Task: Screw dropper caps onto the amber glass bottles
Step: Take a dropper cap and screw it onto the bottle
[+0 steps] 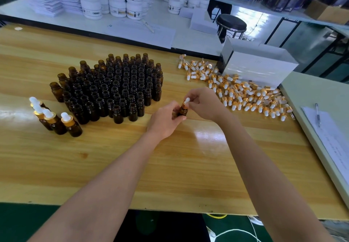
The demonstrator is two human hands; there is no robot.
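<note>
Basically mid-desk, amber bottle [182,111] gripped by left hand [166,121], its dropper cap [186,102] pinched by right hand [203,102], spare caps [245,94] heaped toward right edge.

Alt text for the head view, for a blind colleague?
Left hand holds an amber bottle while the right hand pinches the dropper cap on its neck. Uncapped bottles stand behind, capped bottles at left, loose caps at right.

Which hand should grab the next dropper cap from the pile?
Probably right. The loose dropper caps lie nearer the right hand, while the left hand grips the amber bottle.
</note>
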